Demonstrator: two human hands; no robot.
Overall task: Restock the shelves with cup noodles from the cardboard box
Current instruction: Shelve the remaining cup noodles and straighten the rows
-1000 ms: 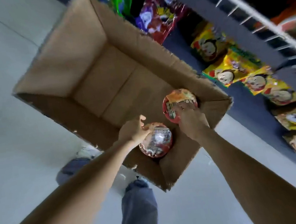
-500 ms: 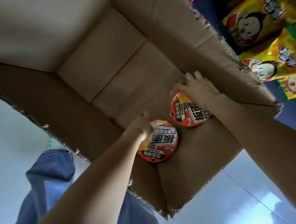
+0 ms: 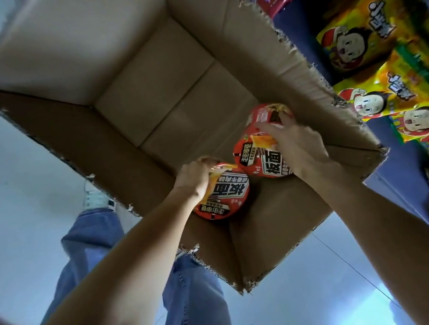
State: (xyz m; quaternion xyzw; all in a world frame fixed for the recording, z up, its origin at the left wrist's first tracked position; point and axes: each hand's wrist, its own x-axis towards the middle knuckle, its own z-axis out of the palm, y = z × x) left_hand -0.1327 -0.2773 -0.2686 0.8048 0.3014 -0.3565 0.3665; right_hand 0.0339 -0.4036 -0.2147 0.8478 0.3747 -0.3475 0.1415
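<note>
I'm seeing both arms reaching down into the cardboard box, the left hand curling its grip around one cup noodle and the right hand gripping another cup noodle beside it.

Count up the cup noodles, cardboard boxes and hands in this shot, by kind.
Cup noodles: 2, the left cup in the grip of the left hand, the right cup in the grip of the right hand; the red part beyond it looks like that cup's side.
Cardboard box: 1
Hands: 2
Total: 5
</note>
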